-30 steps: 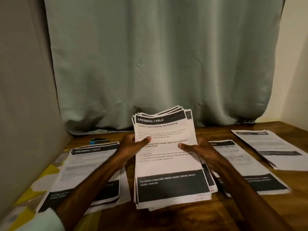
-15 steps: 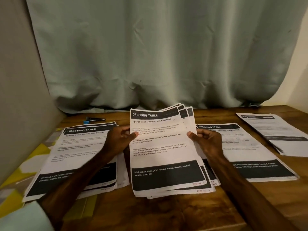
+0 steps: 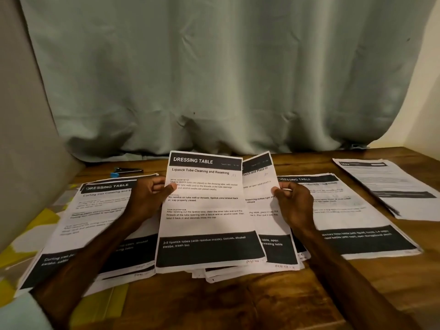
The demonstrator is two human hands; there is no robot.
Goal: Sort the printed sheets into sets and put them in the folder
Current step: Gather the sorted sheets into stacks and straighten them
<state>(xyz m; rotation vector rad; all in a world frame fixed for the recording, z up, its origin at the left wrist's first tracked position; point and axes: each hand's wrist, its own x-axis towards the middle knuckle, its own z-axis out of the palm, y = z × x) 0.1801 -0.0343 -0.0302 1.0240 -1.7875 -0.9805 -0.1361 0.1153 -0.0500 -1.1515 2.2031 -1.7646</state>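
Now mid-sort, w/ a fan of printed sheets (image 3: 238, 266) propped at centre of the table (image 3: 273, 303), bottom edges seemingly down on the wood, tops tilted up toward the camera. Pinching the top sheet (image 3: 207, 222) (hdr "DRESSING TABLE", title "Lipstick Tube Cleaning and Resetting") at its left edge w/ the left hand (image 3: 147, 198), thumb on the front, fingers curled behind. Gripping the next sheet (image 3: 260, 186) at the right edge w/ the right hand (image 3: 294, 203), thumb on front, fingers behind; title only partly legible, "…Pouch and Place in". Splayed apart at the top, overlapping lower down. Judging by that: comparing titles to pick a set for the top sheet.

Key relation for the coming move: long axis of the top sheet running away from the body, near upright; left pile (image 3: 95, 225) ("Curling Iron…") just beside the left hand, partly under that forearm; right pile (image 3: 352, 210) just beside the right hand; third pile (image 3: 392, 186) well apart at far right. Left hand nearer, so prob. a short drop leftward if matching; given differing titles, maybe a fresh spot instead. Can't tell re folder: poss. the yellow-green flat thing (image 3: 104, 303) under the left pile
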